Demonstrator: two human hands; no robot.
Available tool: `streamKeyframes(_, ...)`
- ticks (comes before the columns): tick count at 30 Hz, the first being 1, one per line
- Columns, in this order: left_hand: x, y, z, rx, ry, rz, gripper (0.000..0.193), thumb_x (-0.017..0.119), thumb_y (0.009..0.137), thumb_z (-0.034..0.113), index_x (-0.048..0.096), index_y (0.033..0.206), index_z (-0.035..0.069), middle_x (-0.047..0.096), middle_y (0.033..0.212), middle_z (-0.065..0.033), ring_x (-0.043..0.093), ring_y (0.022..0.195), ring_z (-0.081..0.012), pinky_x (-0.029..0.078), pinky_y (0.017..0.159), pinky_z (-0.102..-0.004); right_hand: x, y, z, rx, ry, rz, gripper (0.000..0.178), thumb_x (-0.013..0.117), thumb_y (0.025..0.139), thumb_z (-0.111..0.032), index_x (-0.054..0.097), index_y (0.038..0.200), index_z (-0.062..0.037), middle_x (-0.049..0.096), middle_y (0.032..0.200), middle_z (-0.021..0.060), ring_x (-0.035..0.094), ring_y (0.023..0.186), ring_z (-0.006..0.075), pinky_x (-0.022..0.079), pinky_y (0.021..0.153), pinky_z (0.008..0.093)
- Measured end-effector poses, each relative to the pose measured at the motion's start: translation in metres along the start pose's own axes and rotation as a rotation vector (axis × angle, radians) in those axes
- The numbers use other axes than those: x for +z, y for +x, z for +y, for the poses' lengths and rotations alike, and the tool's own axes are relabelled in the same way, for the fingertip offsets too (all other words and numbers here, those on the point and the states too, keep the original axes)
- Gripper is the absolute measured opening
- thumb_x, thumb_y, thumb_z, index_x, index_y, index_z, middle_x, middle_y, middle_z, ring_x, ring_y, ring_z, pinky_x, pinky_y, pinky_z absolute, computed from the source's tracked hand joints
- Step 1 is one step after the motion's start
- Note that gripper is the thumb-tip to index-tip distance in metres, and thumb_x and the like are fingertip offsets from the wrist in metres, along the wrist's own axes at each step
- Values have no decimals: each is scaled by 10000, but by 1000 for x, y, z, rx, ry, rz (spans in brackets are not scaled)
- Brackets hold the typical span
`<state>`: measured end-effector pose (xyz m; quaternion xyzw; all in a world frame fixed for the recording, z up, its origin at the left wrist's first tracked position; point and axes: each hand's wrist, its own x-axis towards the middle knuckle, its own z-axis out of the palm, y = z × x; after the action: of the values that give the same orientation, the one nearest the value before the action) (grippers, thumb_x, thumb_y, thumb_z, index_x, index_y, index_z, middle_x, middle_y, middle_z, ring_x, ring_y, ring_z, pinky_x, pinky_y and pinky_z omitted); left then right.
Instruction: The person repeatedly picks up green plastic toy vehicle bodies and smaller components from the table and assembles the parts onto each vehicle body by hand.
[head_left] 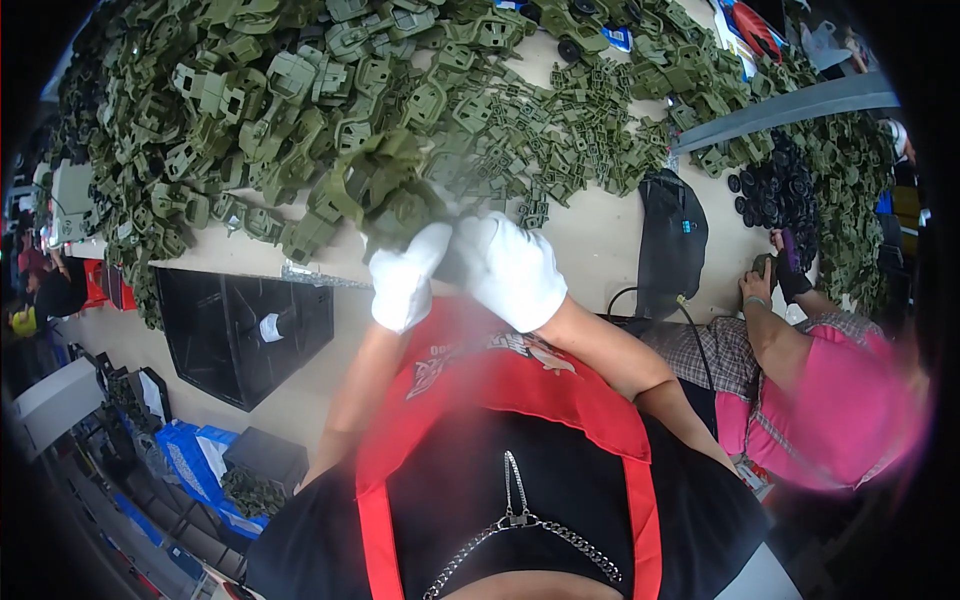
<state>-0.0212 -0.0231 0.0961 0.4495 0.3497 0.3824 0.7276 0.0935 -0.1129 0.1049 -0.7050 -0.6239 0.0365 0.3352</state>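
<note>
In a white glove, my left hand [403, 282] is closed on the lower end of an olive-green moulded plastic part [390, 200], which looks like a toy vehicle body. The part is held tilted above the table's near edge. Right beside it my right hand [514, 272], also in a white glove, has its fingers curled together close to the part. A blurred haze between the hands hides what those right fingers grip. Just beyond lie many similar green vehicle-shaped parts [295, 75] in a heap, with smaller green pieces [590, 125] spread to their right.
A black bag-like thing [672, 240] lies at the table's right, near a pile of black wheels [775, 190]. A grey bar [790, 108] crosses over the table there. To the right a co-worker in pink [850, 400] handles a small part. A black box [245, 330] stands at lower left.
</note>
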Motion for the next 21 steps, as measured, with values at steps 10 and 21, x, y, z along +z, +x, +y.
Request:
streamKeyframes(10, -9, 23, 8, -148, -64, -95, 427, 694, 753, 30, 557, 1155, -10, 649, 1032, -100, 644, 911, -197, 525, 807, -325, 10, 20, 34, -53, 48, -175, 240, 709, 779, -203, 663, 952, -43, 662, 843, 92, 658, 700, 210, 543, 630, 322)
streamKeyframes(21, -5, 33, 17, 15, -183, -74, 393, 645, 779, 28, 562, 1163, 8, 652, 1040, -89, 633, 909, -189, 502, 806, -307, -8, 38, 4, 95, 219, 50, 130, 697, 803, -133, 655, 913, -79, 666, 865, 106, 645, 662, 293, 531, 608, 346)
